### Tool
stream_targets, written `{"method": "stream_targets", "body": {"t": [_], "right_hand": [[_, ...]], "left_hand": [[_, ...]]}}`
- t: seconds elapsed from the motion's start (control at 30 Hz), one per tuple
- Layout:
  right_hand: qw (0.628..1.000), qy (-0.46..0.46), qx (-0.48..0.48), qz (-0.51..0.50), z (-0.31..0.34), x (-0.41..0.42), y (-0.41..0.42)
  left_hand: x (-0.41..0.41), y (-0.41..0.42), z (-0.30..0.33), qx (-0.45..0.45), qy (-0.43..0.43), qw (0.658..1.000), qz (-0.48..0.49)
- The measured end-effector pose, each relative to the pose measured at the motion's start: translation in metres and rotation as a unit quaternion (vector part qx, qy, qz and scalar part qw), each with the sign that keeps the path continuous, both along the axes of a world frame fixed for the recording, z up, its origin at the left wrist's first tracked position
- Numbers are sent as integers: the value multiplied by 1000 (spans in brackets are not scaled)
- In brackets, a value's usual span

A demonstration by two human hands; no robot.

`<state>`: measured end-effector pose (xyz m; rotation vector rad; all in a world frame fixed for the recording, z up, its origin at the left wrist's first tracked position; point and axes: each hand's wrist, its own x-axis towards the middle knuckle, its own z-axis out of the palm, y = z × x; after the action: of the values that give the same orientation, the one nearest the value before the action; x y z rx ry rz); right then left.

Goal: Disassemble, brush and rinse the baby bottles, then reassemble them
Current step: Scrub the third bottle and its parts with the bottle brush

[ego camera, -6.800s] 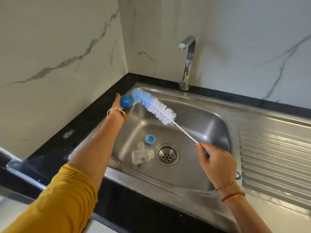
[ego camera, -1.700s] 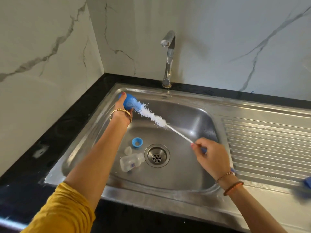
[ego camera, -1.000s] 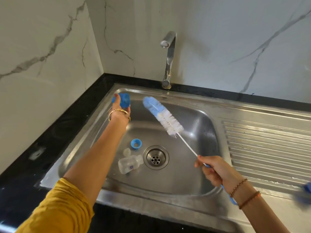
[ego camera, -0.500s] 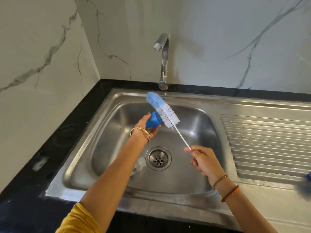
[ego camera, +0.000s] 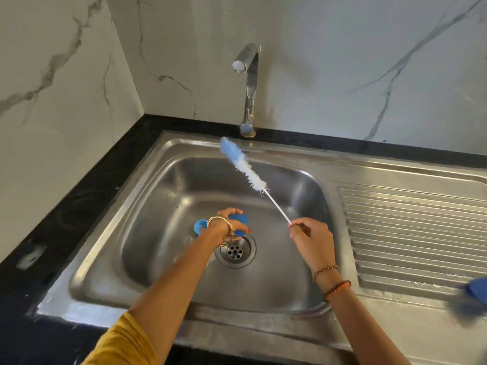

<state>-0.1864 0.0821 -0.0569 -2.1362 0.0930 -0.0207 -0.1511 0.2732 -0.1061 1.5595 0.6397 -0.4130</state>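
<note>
While the left hand (ego camera: pixel 228 224) is held low over the sink (ego camera: pixel 147 222), its fingers are curled round a blue bottle cap (ego camera: pixel 239 223), just above the drain (ego camera: pixel 235 251). A blue ring (ego camera: pixel 199 226) is seen on the basin floor just left of that wrist, partly hidden by it. The handle of the bottle brush (ego camera: pixel 243 164) is pinched by the right hand (ego camera: pixel 312 239), its blue-tipped bristles raised towards the tap (ego camera: pixel 249 85), apart from the cap. A blurred blue object (ego camera: pixel 475 293) is noted at the draining board's (ego camera: pixel 411 233) right edge. The basin floor under the left forearm is blocked from sight.
</note>
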Motion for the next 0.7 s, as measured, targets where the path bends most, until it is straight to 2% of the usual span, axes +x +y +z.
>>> {"method": "stream_targets", "body": {"t": [0.07, 0.17, 0.23, 0.33, 0.4, 0.7], "right_hand": [[999, 23, 24, -15, -2, 6, 7], [982, 111, 139, -57, -7, 7, 17], [965, 160, 194, -71, -10, 5, 21], [957, 189, 208, -67, -8, 5, 21], [954, 204, 211, -64, -7, 6, 21], [953, 202, 217, -61, -10, 6, 28]], "left_hand": [[0, 4, -13, 83, 2, 994, -77], [-3, 10, -34, 134, 2, 970, -201], [-3, 11, -47, 198, -6, 937, -287], [-2, 7, -64, 278, 2, 877, -391], [0, 4, -73, 293, 10, 862, -413], [3, 4, -86, 321, -5, 845, -429]]}}
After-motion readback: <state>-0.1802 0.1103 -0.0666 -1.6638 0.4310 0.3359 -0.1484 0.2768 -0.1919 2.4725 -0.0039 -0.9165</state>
